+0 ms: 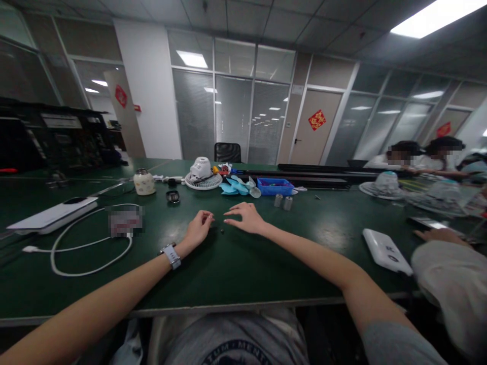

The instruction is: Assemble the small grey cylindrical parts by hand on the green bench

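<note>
My left hand [198, 229] rests on the green table [236, 268] with its fingers curled inward, thumb and fingertips together; whether anything is in them is hidden. It wears a watch at the wrist. My right hand [245, 217] lies a little to the right, fingers arched and spread, fingertips touching the tabletop. Between the two hands sits a tiny dark part [222, 230], touched by neither. Further back lie a white fan grille with its motor [202, 176], a light-blue fan blade [238, 186], a blue parts tray [274, 186] and two small grey cylinders [283, 202].
A white device [53, 215] with a looped white cable [87, 248] lies at the left, near a small white jar [144, 182] and a dark ring [172, 196]. A white box [385, 251] sits at the right. Another person's hand [437, 235] and two seated people [418, 154] are on the right.
</note>
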`<action>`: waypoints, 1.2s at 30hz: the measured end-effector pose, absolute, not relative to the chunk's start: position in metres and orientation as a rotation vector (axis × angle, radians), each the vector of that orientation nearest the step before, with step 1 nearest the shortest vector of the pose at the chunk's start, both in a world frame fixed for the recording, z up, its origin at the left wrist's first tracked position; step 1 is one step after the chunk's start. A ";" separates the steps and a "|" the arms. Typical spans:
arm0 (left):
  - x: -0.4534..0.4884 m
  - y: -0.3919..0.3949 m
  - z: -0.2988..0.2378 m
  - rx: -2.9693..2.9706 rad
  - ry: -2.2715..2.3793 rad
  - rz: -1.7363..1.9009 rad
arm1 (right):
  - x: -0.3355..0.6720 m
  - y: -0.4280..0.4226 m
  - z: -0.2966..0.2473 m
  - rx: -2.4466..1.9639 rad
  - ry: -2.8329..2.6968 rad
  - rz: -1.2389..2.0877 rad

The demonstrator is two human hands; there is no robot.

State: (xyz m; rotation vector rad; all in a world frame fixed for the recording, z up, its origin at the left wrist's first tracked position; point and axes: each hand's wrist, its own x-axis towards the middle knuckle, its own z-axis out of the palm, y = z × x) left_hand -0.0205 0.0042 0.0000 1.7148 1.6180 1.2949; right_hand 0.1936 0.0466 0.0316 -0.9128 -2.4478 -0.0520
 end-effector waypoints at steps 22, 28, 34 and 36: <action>-0.020 0.003 0.000 1.732 1.617 1.225 | 0.326 0.124 0.081 -1.825 -1.911 -0.391; -0.021 0.005 -0.003 1.753 1.607 1.231 | 0.342 0.140 0.063 -1.970 -1.898 -0.352; -0.022 0.005 -0.001 1.755 1.612 1.217 | 0.342 0.142 0.060 -1.967 -1.880 -0.351; -0.021 0.003 -0.003 1.751 1.597 1.211 | 0.342 0.142 0.060 -1.954 -1.869 -0.368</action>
